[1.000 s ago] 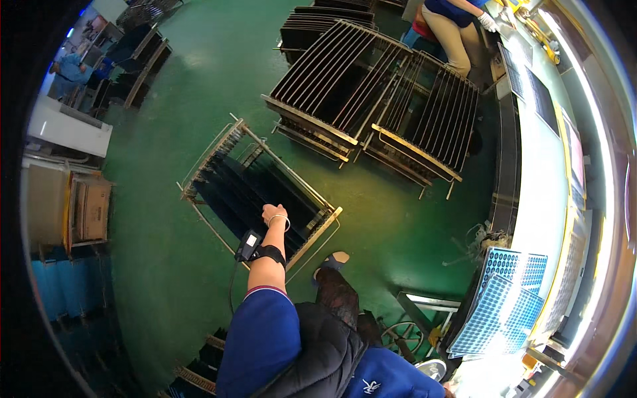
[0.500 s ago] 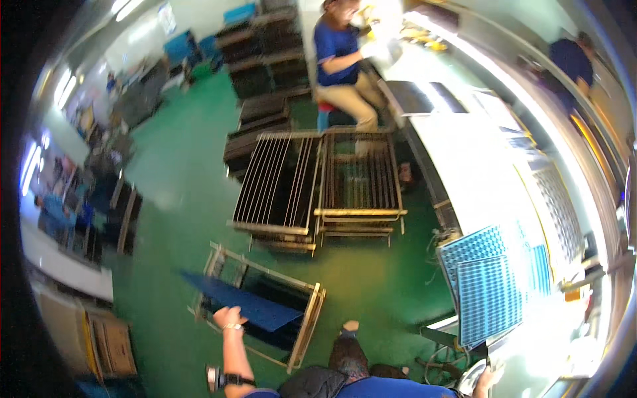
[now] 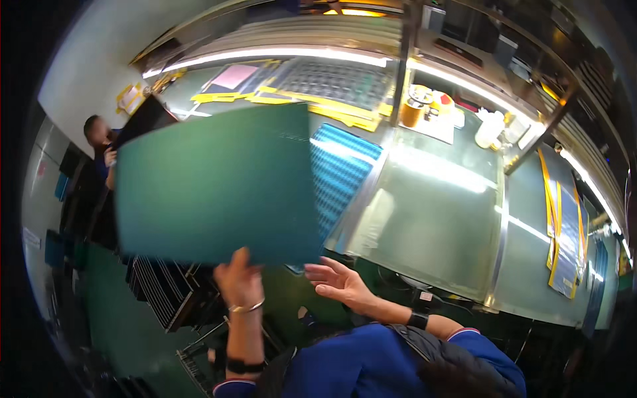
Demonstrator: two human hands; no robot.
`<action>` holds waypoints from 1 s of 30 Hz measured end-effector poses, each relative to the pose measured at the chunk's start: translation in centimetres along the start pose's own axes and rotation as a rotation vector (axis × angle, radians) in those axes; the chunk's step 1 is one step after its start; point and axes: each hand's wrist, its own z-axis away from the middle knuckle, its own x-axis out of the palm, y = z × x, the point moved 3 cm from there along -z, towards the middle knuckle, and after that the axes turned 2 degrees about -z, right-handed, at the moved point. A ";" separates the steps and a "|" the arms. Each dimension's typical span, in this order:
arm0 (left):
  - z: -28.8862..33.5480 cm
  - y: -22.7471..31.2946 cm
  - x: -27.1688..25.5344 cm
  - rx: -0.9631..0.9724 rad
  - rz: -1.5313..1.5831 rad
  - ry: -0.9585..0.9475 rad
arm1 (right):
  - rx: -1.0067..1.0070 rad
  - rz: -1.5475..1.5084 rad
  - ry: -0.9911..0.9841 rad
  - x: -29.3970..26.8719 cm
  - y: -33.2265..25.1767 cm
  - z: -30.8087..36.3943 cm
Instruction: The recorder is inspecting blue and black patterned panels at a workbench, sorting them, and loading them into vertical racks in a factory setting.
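The left hand (image 3: 240, 282) pinches the near edge of a large green panel (image 3: 215, 186), fingers curled up against its underside, and holds it raised and tilted over the left part of the scene. The right hand (image 3: 337, 282), just right of that near edge, is open with fingers spread and holds nothing. Beyond the panel's right edge a blue grid-patterned panel (image 3: 342, 169) lies on a glass-topped workbench (image 3: 438, 212). Far left stands another person (image 3: 99, 149); dark slatted racks (image 3: 162, 295) sit below the panel.
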 end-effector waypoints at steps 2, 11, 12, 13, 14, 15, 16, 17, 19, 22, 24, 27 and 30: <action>1.7 -6.4 8.9 -0.265 0.017 -0.156 | -0.238 -0.110 0.057 -1.2 -2.7 1.3; 15.1 -23.8 17.6 -0.978 -0.326 -0.959 | -0.510 -0.261 0.990 -14.8 -12.7 16.4; 15.8 -22.4 17.5 -1.061 -0.463 -1.083 | -0.534 -0.292 1.054 -18.2 -12.2 19.2; 14.9 -21.4 17.2 -0.953 -0.577 -1.095 | -0.487 -0.323 1.101 -20.5 -12.1 21.6; 13.5 -20.5 16.5 -0.844 -0.688 -1.111 | -0.444 -0.356 1.152 -22.5 -11.9 23.8; 10.5 -20.5 15.3 -0.438 -0.796 -1.076 | -0.412 -0.349 1.183 -23.8 -11.8 25.7; 7.3 -20.7 13.6 -0.035 -0.871 -1.012 | -0.377 -0.343 1.219 -24.5 -11.6 27.3; 4.1 -19.9 12.6 0.212 -1.107 -0.910 | -0.365 -0.341 1.260 -24.6 -11.7 28.2; -2.7 -20.6 8.7 0.646 -1.310 -0.828 | -0.320 -0.314 1.279 -26.0 -10.8 30.0; -7.3 -22.0 3.6 0.594 -2.006 -0.721 | -0.357 -0.352 1.335 -25.8 -10.6 28.9; -7.5 -22.3 3.2 0.465 -2.054 -0.694 | -0.387 -0.365 1.388 -25.5 -10.9 28.5; -6.2 -22.6 3.3 0.378 -2.077 -0.594 | -0.356 -0.310 1.383 -25.7 -10.9 28.4; -5.5 -22.3 3.1 0.292 -2.091 -0.485 | -0.340 -0.308 1.440 -26.1 -10.7 28.4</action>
